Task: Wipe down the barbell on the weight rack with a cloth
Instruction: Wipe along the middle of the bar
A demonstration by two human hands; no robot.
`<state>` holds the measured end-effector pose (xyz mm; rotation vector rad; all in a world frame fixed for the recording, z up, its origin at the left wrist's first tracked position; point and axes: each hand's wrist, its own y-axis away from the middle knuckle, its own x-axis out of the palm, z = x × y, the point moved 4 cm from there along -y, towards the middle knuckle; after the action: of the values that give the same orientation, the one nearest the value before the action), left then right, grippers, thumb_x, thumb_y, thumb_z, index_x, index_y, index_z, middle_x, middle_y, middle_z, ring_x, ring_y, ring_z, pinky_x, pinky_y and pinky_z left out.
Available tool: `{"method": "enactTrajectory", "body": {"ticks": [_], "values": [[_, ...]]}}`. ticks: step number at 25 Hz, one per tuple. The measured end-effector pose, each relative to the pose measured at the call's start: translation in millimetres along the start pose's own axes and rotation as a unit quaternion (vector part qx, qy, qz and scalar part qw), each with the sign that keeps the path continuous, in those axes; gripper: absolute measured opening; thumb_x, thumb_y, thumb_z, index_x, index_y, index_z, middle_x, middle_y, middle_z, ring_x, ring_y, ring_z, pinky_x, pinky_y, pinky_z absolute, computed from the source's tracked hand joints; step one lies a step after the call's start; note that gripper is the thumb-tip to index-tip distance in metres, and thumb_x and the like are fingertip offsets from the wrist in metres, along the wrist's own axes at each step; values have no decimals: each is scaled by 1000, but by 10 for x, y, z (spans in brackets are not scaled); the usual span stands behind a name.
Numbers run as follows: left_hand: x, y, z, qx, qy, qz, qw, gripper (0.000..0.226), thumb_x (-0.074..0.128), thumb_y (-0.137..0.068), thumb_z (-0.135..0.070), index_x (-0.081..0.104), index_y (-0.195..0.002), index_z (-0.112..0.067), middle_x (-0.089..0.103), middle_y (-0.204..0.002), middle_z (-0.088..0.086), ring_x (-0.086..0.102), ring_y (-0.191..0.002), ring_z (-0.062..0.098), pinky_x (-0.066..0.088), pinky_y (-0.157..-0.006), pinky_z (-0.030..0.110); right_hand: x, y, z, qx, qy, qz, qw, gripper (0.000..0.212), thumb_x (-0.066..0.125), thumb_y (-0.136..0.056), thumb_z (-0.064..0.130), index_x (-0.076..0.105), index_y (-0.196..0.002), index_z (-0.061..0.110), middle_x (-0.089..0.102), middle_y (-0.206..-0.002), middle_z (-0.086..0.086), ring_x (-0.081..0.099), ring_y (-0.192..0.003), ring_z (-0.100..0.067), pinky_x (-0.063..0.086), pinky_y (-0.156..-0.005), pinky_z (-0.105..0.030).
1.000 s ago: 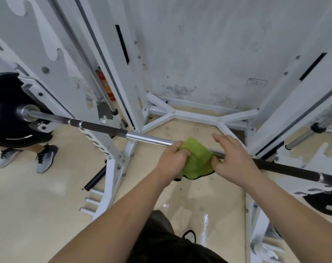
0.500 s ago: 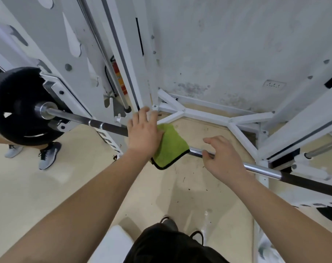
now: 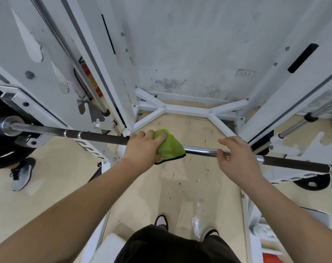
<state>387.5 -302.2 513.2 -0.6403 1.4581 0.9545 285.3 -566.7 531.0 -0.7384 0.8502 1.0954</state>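
A long barbell (image 3: 199, 149) crosses the view from left to right on a white weight rack (image 3: 112, 76). Its middle is shiny steel and its flanks are dark. A lime-green cloth (image 3: 169, 147) with a black hem is wrapped over the bar near the middle. My left hand (image 3: 144, 148) grips the cloth around the bar. My right hand (image 3: 237, 158) holds the bare bar further right, thumb under it and fingers loosely over it. A black weight plate (image 3: 2, 149) sits on the bar's left end.
White rack uprights stand on both sides, and a white base frame (image 3: 188, 109) lies on the floor by the stained wall. Another person's sneakers (image 3: 22, 173) are at the left beside the plate. A black plate (image 3: 311, 182) lies low on the right. My own shoes (image 3: 161, 221) are below.
My left hand slid the cloth leftward along the bar from the middle, then back slightly right. My right hand let go of the cloth and now holds the bare bar.
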Motion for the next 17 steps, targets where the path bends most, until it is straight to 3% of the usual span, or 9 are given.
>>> {"method": "enactTrajectory", "body": {"ticks": [4, 11, 14, 17], "values": [[-76, -147, -775, 32, 67, -39, 996, 69, 70, -86, -54, 46, -146, -31, 46, -142, 5, 49, -119, 33, 46, -95, 47, -251, 95, -461, 19, 47, -7, 999, 34, 68, -85, 13, 71, -118, 11, 64, -117, -2, 59, -110, -27, 55, -85, -40], [-22, -454, -2241, 65, 34, -73, 995, 66, 66, -87, -49, 48, -145, -21, 58, -131, 6, 58, -99, 36, 46, -86, 48, -888, 224, -1596, 71, 91, 28, 993, 55, 59, -78, 5, 62, -132, 15, 59, -123, -3, 51, -117, -27, 53, -85, -40], [-69, -586, -3038, 89, 49, -66, 993, 66, 64, -90, -52, 47, -146, -22, 57, -135, 6, 59, -102, 37, 46, -88, 50, -1075, 225, -2042, 36, 122, 53, 990, 48, 65, -80, 12, 66, -128, 16, 61, -118, -4, 55, -111, -29, 55, -81, -41], [-179, -639, -3130, 96, 68, -66, 991, 61, 57, -96, -52, 42, -151, -29, 52, -146, 0, 56, -115, 33, 45, -97, 47, -1254, 178, -2372, 20, 161, 71, 984, 34, 68, -84, 27, 70, -117, 21, 60, -105, 0, 56, -103, -26, 53, -71, -37]]}}
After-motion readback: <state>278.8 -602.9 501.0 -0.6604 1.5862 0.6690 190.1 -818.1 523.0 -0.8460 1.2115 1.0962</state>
